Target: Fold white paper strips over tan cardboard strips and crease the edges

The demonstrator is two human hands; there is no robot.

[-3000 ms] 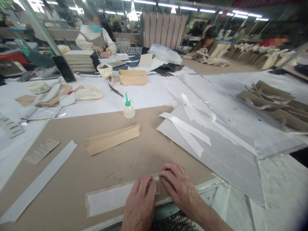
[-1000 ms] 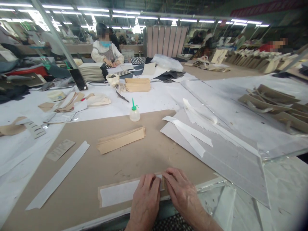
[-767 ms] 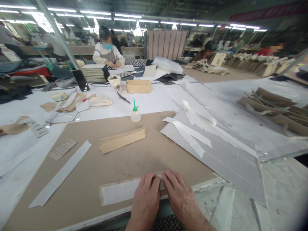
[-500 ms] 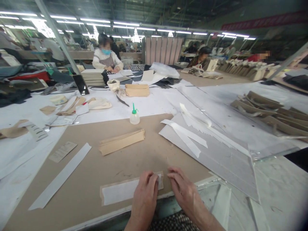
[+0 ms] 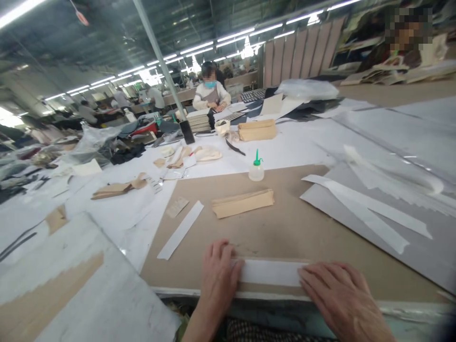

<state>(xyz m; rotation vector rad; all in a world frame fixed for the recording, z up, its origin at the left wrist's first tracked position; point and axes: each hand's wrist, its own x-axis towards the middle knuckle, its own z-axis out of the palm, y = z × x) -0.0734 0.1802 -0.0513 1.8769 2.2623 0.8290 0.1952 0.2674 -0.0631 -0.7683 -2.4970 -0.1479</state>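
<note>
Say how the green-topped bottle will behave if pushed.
The bottle would probably slide before tipping: its body is wide and low. It looks like cloudy plastic, so likely light and squeezable. Its thin spout might bend.

Tube lights (image 5: 235,35) (glowing white) cross the dim ceiling (image 5: 103,42).

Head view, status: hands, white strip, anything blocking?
Bare left hand, bare right hand at opposite ends of flat white rectangular strip. Nothing seen on it between them; stack of flat tan strips sits beyond.
</note>
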